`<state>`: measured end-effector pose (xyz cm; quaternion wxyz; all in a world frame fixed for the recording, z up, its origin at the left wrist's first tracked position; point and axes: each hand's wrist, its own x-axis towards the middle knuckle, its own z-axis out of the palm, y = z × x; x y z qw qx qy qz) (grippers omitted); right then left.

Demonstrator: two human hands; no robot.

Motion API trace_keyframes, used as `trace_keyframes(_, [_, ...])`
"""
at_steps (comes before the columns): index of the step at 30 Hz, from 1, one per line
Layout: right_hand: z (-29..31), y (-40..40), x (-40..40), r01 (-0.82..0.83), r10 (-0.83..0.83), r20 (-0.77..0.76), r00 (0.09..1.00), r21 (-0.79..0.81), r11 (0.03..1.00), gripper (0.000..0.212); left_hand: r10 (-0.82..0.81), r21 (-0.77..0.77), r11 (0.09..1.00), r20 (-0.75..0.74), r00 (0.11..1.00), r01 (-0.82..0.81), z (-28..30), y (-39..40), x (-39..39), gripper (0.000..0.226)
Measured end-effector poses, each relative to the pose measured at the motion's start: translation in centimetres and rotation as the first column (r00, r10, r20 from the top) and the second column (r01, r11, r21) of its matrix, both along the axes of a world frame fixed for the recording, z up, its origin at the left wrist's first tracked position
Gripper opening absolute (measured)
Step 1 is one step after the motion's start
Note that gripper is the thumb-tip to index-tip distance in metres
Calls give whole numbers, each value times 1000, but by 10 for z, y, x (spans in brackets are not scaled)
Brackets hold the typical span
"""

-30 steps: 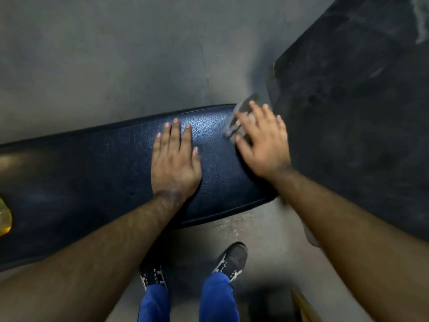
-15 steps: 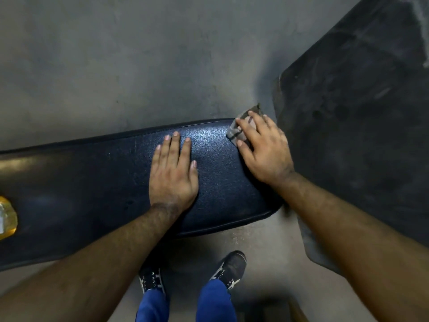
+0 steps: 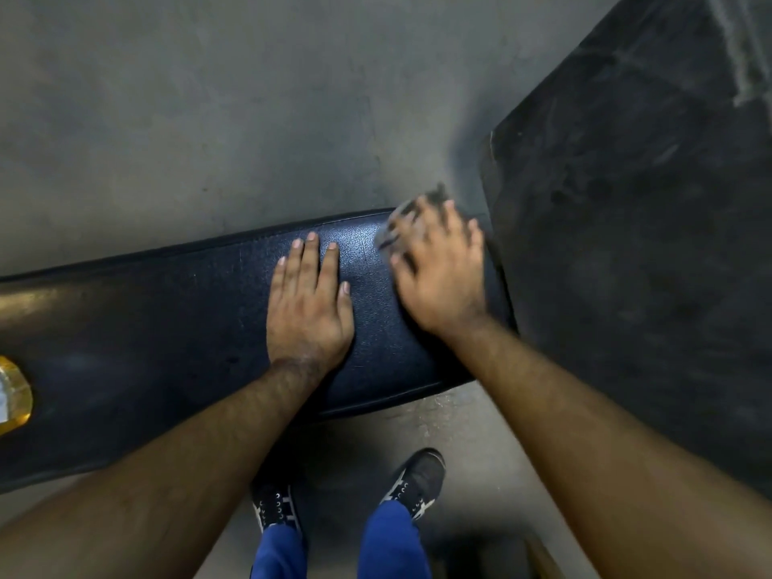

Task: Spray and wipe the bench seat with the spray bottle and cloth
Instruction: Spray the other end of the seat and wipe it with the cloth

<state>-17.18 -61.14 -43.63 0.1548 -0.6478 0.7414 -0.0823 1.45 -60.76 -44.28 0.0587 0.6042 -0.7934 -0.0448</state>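
Wiping looks underway: the right hand [image 3: 443, 269], fingers spread flat, presses the grey cloth [image 3: 401, 221] on the bench seat [image 3: 167, 319] at its far right end while the left hand [image 3: 309, 302] rests flat beside it, so next comes a stroke leftward toward the spray bottle [image 3: 12, 394] at the left edge.

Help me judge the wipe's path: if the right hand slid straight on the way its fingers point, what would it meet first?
The right hand would run off the bench seat far edge, probably over bare floor beside the black mat.
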Motion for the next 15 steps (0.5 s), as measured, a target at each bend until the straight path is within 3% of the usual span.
trace_keyframes(2, [-3, 36, 3, -278, 278, -20, 960, -66, 958, 57, -4, -3, 1000, -1, 1000, 4, 0, 0, 1, 56])
trace_keyframes(3, [-2, 38, -7, -326, 325, -29, 945, -76, 942, 57, -4, -3, 1000, -5, 1000, 4, 0, 0, 1, 56])
trace_keyframes(4, [-4, 30, -16, -261, 259, -37, 965, -75, 962, 57, -3, -3, 1000, -11, 1000, 3, -1, 0, 1, 56])
trace_keyframes(7, [-3, 13, 1, 216, -216, 8, 976, 3, 976, 58, -5, -6, 1000, -17, 1000, 5, -3, -1, 2, 56])
trace_keyframes(8, [-1, 22, 15, 196, -196, -3, 981, -15, 981, 58, -5, -5, 1000, -25, 1000, 5, -2, 0, 2, 56])
trace_keyframes(11, [-3, 68, 12, -292, 291, -17, 957, -82, 953, 56, -17, 3, 1000, -42, 999, 17, -1, 0, 2, 56])
trace_keyframes(12, [-3, 70, -3, -331, 331, -19, 944, -93, 939, 56, -14, 5, 1000, -46, 999, 15, -2, 0, 3, 55])
trace_keyframes(13, [-4, 66, -14, -241, 240, -29, 970, -83, 967, 56, -10, 10, 1000, -52, 999, 11, -2, 0, 3, 55])
trace_keyframes(15, [-4, 62, -9, 188, -188, 4, 982, -21, 982, 58, -7, 23, 1000, -57, 998, 9, -2, 1, 3, 55])
